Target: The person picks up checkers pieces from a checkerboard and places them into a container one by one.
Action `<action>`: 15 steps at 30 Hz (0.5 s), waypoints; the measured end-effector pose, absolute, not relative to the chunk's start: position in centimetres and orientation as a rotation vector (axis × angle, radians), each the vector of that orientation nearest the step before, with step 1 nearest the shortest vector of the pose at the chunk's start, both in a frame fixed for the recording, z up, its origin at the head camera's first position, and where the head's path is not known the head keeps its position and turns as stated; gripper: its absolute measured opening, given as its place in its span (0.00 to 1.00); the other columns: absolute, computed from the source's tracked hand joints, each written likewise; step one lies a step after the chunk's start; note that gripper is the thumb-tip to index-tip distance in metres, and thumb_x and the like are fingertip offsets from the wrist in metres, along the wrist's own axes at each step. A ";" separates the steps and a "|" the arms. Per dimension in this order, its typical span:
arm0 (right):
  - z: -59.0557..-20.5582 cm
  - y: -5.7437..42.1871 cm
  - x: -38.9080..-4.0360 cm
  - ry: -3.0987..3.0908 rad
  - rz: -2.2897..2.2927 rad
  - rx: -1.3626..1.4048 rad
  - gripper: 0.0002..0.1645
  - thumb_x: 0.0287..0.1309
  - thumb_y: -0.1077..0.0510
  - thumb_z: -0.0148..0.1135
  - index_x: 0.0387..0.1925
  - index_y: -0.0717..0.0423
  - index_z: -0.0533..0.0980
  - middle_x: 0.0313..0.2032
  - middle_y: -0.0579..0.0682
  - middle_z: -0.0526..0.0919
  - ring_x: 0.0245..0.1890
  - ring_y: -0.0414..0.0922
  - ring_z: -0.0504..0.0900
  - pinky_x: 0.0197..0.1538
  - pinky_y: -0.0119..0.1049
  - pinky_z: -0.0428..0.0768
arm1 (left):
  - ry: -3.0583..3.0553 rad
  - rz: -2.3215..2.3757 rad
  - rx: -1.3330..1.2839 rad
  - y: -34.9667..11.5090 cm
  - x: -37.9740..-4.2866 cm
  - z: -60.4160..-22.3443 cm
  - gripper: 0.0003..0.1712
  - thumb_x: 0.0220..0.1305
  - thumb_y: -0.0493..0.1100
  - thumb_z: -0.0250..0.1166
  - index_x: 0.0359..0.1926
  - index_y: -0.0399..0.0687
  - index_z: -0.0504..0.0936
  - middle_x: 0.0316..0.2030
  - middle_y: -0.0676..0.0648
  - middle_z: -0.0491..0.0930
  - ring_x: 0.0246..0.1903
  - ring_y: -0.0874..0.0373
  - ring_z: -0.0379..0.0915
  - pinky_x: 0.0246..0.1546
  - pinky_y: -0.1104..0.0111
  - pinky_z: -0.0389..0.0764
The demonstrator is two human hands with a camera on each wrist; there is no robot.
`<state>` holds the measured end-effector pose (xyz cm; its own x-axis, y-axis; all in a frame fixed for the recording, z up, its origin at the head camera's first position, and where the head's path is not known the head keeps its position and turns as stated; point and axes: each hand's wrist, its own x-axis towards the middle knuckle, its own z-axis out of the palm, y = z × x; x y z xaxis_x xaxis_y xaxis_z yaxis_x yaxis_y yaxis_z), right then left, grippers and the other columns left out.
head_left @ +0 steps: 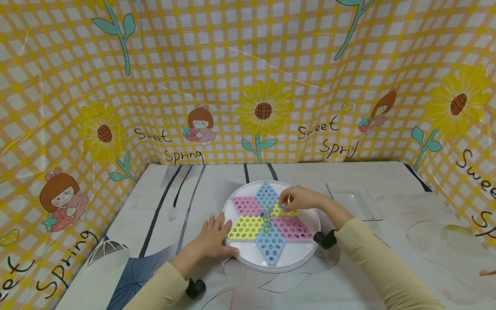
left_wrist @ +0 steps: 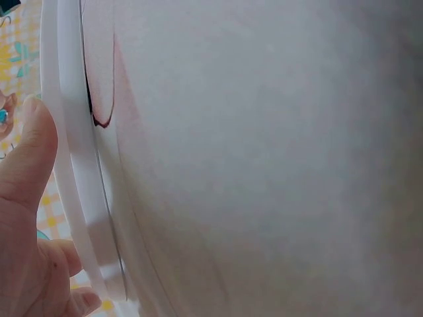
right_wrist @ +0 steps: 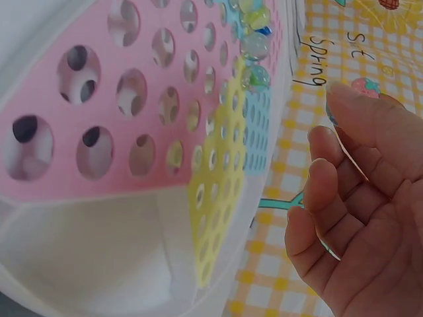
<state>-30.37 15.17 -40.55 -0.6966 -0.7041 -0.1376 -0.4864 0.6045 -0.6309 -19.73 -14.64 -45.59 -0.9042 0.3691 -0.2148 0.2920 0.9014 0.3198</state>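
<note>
- Fingers (right_wrist: 320, 181) of the right hand (head_left: 303, 197) are drawn in narrow, thumb close to the index tip, and they seem to pinch one bluish marble (head_left: 282, 206) just over the far right yellow point (head_left: 292, 212) of the star
- Near that pinch, a handful of glass marbles (right_wrist: 255, 47) sits bunched at the star's middle, clear and yellow-green with a dark blue one, too tightly grouped from where I stand for a sure count
- Across from it, the left hand (head_left: 212, 237) has its fingers spread wide and rests against the left side of the round white board (head_left: 298, 258), as if steadying it
- Around the cluster, the pink, yellow and blue points show mostly bare holes, so I'd judge only a small share carries marbles; whether they're being set out or gathered up, I cannot tell
- Farther out, past the right wrist, a clear plastic tray (head_left: 354, 200) lies on the table (head_left: 217, 172), its part in the work uncertain
</note>
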 end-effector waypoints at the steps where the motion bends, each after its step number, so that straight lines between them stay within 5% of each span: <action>1: -40.4 15.3 -30.4 2.462 -0.807 -0.952 0.08 0.50 0.63 0.63 0.35 0.59 0.77 0.28 0.45 0.75 0.29 0.40 0.71 0.31 0.29 0.73 | 2.795 0.409 0.494 -14.6 -19.7 -45.6 0.54 0.50 0.68 0.61 0.68 0.40 0.55 0.69 0.33 0.40 0.66 0.30 0.33 0.64 0.43 0.42; 15: -39.0 16.5 -30.5 2.492 -0.833 -0.930 0.08 0.50 0.62 0.64 0.35 0.59 0.77 0.28 0.46 0.76 0.28 0.41 0.71 0.31 0.30 0.73 | 2.796 0.414 0.483 -14.7 -19.8 -46.0 0.54 0.49 0.68 0.62 0.68 0.40 0.55 0.70 0.34 0.40 0.66 0.31 0.33 0.64 0.43 0.42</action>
